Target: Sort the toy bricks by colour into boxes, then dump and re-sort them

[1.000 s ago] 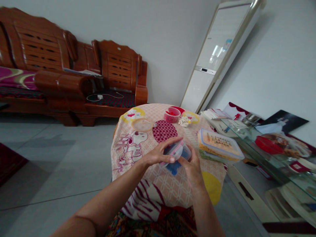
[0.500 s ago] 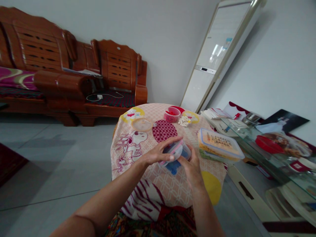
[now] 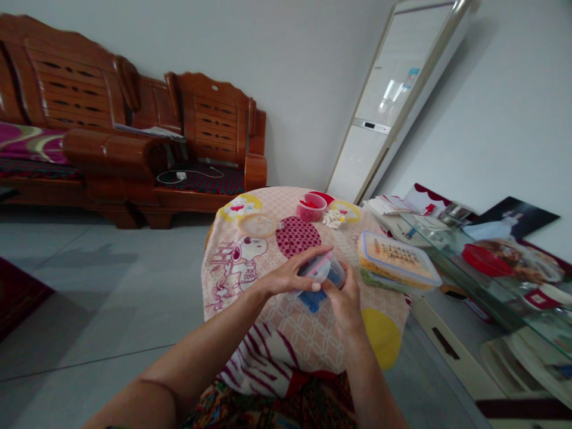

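Holding clear tub (image 3: 319, 270) tilted over the near half of the tablecloth (image 3: 308, 348); left hand (image 3: 286, 277) clasps it, thumb and fingers spread around its pink-edged side; right hand (image 3: 349, 298) grips the other side, thumb in front, can't tell finger spread behind; blue pieces (image 3: 313, 300) show just below; stacked boxes (image 3: 397, 259) sit right.

Grey floor (image 3: 111, 286), pale wall (image 3: 308, 89) — glossy wooden bench (image 3: 102, 146)

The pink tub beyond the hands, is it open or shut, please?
Open: the tub has no lid on; red pieces show inside.
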Motion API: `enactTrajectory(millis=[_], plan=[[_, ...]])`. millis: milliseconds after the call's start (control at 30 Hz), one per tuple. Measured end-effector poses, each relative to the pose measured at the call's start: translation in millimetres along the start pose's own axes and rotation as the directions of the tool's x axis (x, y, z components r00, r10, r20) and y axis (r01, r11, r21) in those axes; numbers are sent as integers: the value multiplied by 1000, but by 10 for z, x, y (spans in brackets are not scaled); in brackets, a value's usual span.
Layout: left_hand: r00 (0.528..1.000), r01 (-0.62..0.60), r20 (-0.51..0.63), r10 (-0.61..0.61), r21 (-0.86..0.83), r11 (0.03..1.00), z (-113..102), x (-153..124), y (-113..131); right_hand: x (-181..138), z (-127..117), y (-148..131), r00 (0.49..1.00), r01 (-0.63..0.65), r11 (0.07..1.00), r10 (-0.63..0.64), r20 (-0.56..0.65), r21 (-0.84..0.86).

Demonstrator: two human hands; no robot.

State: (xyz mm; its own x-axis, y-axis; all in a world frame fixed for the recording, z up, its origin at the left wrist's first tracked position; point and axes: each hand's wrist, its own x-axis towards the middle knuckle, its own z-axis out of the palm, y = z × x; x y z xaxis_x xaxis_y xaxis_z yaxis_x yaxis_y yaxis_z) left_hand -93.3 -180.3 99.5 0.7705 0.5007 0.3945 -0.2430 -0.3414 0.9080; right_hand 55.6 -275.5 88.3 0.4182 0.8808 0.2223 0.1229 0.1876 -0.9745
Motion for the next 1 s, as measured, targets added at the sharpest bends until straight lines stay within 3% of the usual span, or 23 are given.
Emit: enactTrajectory(millis=[133,333,400,633,867,933,1000], plan=[[999,41,10,-41,-12,999,0,34,33,39,-5,-2,1000,9,998,-11,-22,-63],[999,50,13,-50,-33,998,-13,1,53,-5,-158,-37,970,16,999,-24,242,32],[998,58,32,-56,-38,998,-8,0,63,-18,-192,-19,963,22,999,-29,267,31],[995,103,-25,-101,84,991,78,124,87,50,-189,41,987,92,991,-78,141,-94],[994,77,-78,-72,64,995,106,293,38,96,-207,76,995,76,994,-71,69,-79],[986,71,-155,-60,71,995,116,292,43,113,-193,82,996,81,994,-78,44,-76],[940,67,-341,-27,106,992,150,234,40,134,-176,85,997,73,996,-72,34,-46]])
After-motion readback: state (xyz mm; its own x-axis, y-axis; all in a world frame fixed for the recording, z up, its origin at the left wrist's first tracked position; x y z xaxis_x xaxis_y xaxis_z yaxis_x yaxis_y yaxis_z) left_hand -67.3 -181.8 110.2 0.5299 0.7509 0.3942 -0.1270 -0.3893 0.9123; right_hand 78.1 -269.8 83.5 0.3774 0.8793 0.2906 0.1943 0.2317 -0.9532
